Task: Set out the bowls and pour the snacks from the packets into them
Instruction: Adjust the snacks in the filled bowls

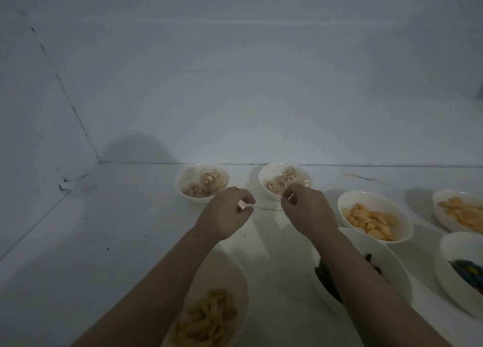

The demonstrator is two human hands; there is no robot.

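Observation:
Several white bowls stand on a white surface in dim light. Two at the back hold round speckled biscuits: the left biscuit bowl and the right biscuit bowl. My left hand hovers just in front of the left one, fingers loosely curled, holding nothing I can see. My right hand hovers by the front rim of the right one, fingers curled, thumb near the fingertips, nothing visible between them. No packet is in view.
A bowl of orange crackers and a bowl of orange chips sit to the right. Nearer me are a bowl of yellow sticks, a bowl of dark snacks under my right forearm, and a bowl of coloured sweets. White walls close the back and left.

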